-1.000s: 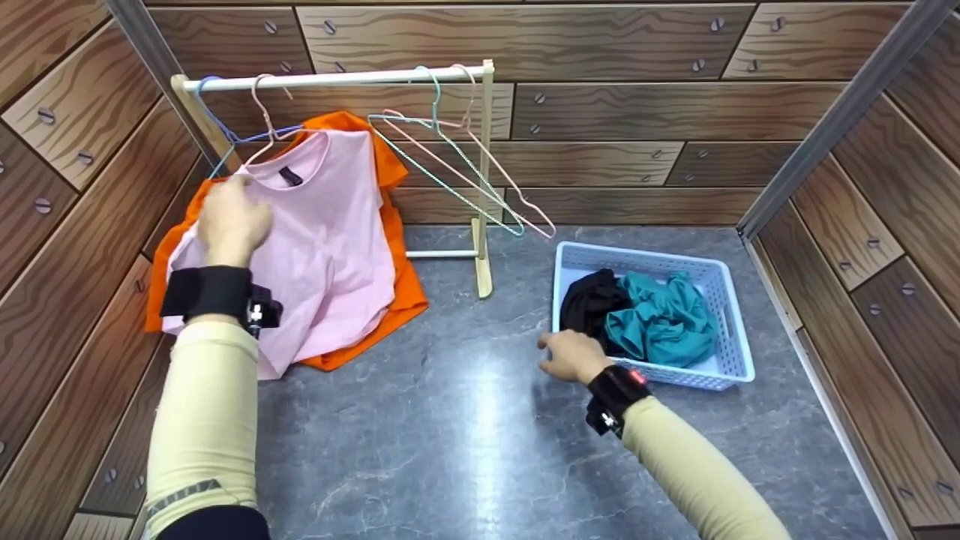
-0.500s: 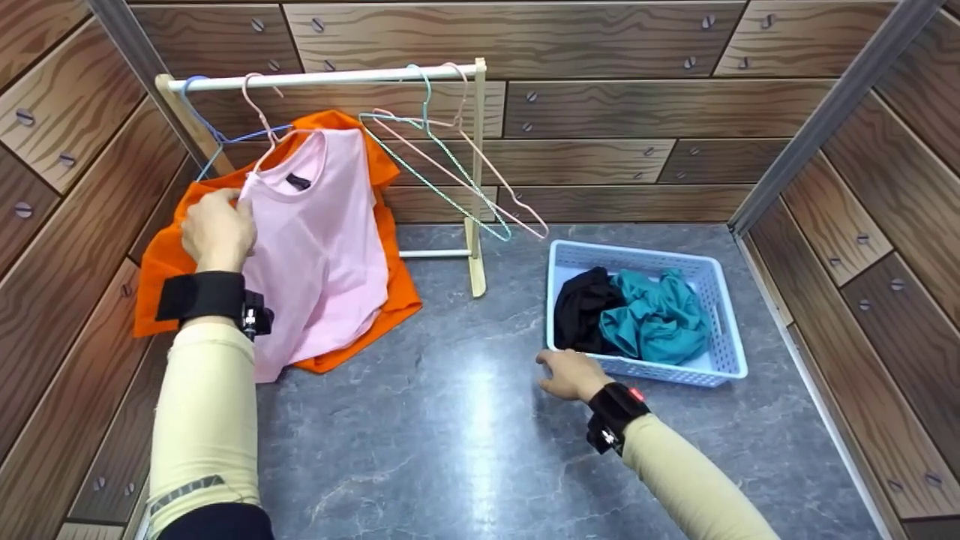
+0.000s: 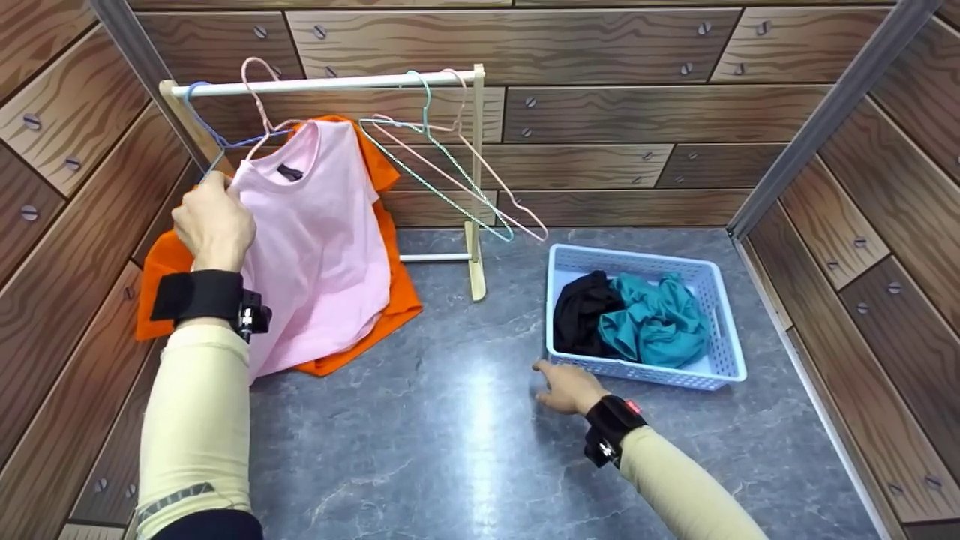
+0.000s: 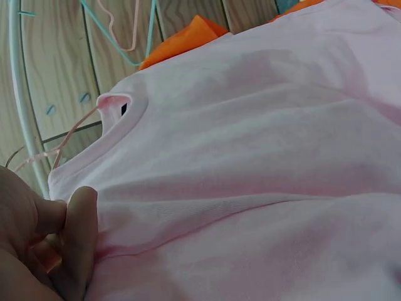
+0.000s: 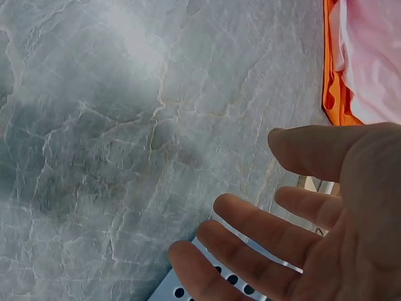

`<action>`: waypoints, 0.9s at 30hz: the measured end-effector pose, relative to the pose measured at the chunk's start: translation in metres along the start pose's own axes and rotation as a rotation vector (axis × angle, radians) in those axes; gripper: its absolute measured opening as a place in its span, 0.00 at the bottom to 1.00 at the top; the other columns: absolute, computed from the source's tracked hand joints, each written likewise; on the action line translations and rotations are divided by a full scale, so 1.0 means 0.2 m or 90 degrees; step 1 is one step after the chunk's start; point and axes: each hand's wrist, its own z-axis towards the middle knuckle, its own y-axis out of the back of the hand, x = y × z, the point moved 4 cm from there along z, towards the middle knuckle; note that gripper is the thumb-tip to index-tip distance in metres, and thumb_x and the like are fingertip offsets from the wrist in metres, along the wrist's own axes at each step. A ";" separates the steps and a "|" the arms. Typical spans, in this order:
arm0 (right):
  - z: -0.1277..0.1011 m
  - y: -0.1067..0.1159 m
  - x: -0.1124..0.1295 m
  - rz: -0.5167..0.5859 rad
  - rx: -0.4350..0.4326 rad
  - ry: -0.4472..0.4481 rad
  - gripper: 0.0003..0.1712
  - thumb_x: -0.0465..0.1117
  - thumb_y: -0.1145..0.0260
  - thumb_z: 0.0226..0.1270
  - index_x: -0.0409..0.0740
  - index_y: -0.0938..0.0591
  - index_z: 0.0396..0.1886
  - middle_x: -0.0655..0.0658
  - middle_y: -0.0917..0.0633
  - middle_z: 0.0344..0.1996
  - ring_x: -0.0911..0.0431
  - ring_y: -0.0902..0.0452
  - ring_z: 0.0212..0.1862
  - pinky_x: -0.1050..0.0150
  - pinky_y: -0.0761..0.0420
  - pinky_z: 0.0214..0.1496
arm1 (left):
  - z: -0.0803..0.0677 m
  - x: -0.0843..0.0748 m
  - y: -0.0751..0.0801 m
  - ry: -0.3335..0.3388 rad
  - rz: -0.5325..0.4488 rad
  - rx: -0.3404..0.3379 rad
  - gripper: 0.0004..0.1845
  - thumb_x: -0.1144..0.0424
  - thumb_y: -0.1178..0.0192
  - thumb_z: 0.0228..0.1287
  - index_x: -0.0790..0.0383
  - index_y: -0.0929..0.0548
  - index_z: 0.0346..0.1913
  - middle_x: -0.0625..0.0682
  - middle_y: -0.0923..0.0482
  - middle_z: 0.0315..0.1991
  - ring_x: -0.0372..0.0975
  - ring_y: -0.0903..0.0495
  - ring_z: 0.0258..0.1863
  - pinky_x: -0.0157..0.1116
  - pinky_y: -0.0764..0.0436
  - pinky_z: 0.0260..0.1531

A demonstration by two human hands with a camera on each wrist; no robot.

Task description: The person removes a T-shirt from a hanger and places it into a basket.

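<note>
My left hand (image 3: pixel 216 221) pinches the shoulder of a pink T-shirt (image 3: pixel 322 240); in the left wrist view its curled fingers (image 4: pixel 80 232) are at the cloth beside the neckline. The shirt is on a pink hanger (image 3: pixel 264 112), whose hook stands raised over the white rail (image 3: pixel 337 81). Behind it an orange shirt (image 3: pixel 161 281) hangs from a blue hanger (image 3: pixel 202 112). My right hand (image 3: pixel 570 388) is held with loose, spread fingers by the near left corner of a blue basket (image 3: pixel 645 369), with nothing in it; the right wrist view shows its bare palm (image 5: pixel 351 257).
Inside the basket lie a black garment (image 3: pixel 585 311) and a crumpled teal garment (image 3: pixel 660 322). A mint hanger (image 3: pixel 442 196) and another pink hanger (image 3: pixel 517 199) hang bare near the rack's right post (image 3: pixel 478 165). Wood-patterned walls (image 3: pixel 600 112) enclose the grey floor (image 3: pixel 420 420).
My left hand has closed on the pink T-shirt's shoulder and moved up, and the hanger's hook has risen above the rail. My right hand has shifted slightly nearer, away from the basket.
</note>
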 end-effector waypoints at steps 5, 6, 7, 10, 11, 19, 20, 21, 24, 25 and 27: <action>0.01 -0.03 0.01 -0.001 0.002 -0.003 0.28 0.42 0.32 0.62 0.45 0.25 0.62 0.43 0.15 0.38 0.47 0.18 0.43 0.48 0.20 0.46 | -0.01 0.01 0.05 -0.005 -0.016 -0.026 0.17 0.56 0.58 0.77 0.59 0.24 0.56 0.68 0.23 0.58 0.69 0.27 0.55 0.61 0.29 0.52; 0.01 -0.03 0.01 -0.002 0.004 -0.005 0.28 0.42 0.32 0.62 0.45 0.25 0.63 0.44 0.15 0.38 0.47 0.18 0.42 0.48 0.20 0.45 | -0.02 0.01 0.06 -0.006 -0.016 -0.029 0.16 0.56 0.58 0.77 0.58 0.25 0.56 0.68 0.23 0.58 0.70 0.27 0.55 0.61 0.29 0.52; 0.01 -0.04 0.01 -0.003 0.004 -0.006 0.29 0.43 0.32 0.61 0.45 0.25 0.63 0.44 0.15 0.37 0.48 0.18 0.41 0.49 0.20 0.44 | -0.02 0.02 0.06 -0.007 -0.015 -0.033 0.16 0.56 0.59 0.77 0.58 0.25 0.56 0.68 0.23 0.58 0.70 0.27 0.54 0.61 0.29 0.51; 0.01 -0.04 0.01 -0.003 0.007 -0.009 0.29 0.43 0.32 0.61 0.46 0.25 0.63 0.45 0.15 0.36 0.49 0.18 0.40 0.49 0.20 0.42 | -0.05 0.06 0.06 -0.016 -0.013 -0.037 0.16 0.56 0.60 0.77 0.57 0.27 0.56 0.67 0.23 0.57 0.70 0.26 0.52 0.62 0.28 0.48; 0.02 -0.04 0.01 -0.003 0.008 -0.007 0.29 0.43 0.32 0.61 0.46 0.25 0.63 0.45 0.15 0.36 0.49 0.18 0.40 0.49 0.20 0.42 | -0.06 0.08 0.05 -0.021 -0.012 -0.034 0.16 0.56 0.61 0.77 0.57 0.27 0.57 0.68 0.23 0.57 0.70 0.26 0.52 0.61 0.28 0.47; 0.02 0.00 0.03 -0.002 0.014 0.004 0.29 0.42 0.33 0.62 0.45 0.26 0.64 0.42 0.15 0.40 0.48 0.18 0.42 0.49 0.20 0.44 | -0.15 0.23 -0.03 -0.109 -0.011 0.009 0.17 0.53 0.63 0.78 0.54 0.28 0.56 0.64 0.22 0.55 0.68 0.25 0.48 0.63 0.30 0.42; 0.02 0.01 0.03 -0.001 0.014 0.004 0.29 0.42 0.34 0.63 0.45 0.26 0.64 0.42 0.15 0.41 0.47 0.18 0.43 0.49 0.19 0.44 | -0.16 0.25 -0.04 -0.120 -0.013 0.011 0.16 0.53 0.63 0.78 0.54 0.28 0.56 0.64 0.22 0.54 0.68 0.25 0.47 0.63 0.30 0.41; 0.02 0.02 0.03 0.000 0.014 0.006 0.28 0.43 0.34 0.64 0.45 0.26 0.64 0.41 0.14 0.42 0.47 0.18 0.43 0.49 0.19 0.45 | -0.17 0.27 -0.05 -0.130 -0.012 0.016 0.16 0.52 0.63 0.79 0.54 0.28 0.56 0.63 0.21 0.54 0.67 0.24 0.46 0.63 0.30 0.39; 0.03 0.04 0.04 0.002 -0.001 0.023 0.28 0.42 0.34 0.64 0.44 0.26 0.64 0.39 0.14 0.44 0.44 0.17 0.46 0.47 0.19 0.47 | -0.19 0.31 -0.08 -0.163 -0.014 0.035 0.15 0.52 0.61 0.79 0.53 0.27 0.56 0.61 0.21 0.53 0.64 0.23 0.47 0.61 0.30 0.39; 0.03 0.05 0.04 0.004 -0.011 0.027 0.28 0.42 0.34 0.64 0.43 0.26 0.64 0.38 0.15 0.46 0.44 0.18 0.48 0.47 0.19 0.49 | -0.20 0.32 -0.10 -0.177 -0.016 0.038 0.15 0.53 0.60 0.78 0.53 0.27 0.55 0.60 0.20 0.53 0.63 0.23 0.48 0.60 0.29 0.40; 0.04 0.08 0.05 0.002 -0.044 0.037 0.29 0.42 0.33 0.62 0.43 0.25 0.63 0.37 0.16 0.49 0.42 0.19 0.49 0.46 0.19 0.50 | -0.22 0.32 -0.12 -0.208 -0.024 0.044 0.13 0.54 0.57 0.78 0.52 0.25 0.54 0.57 0.20 0.53 0.60 0.22 0.50 0.59 0.29 0.41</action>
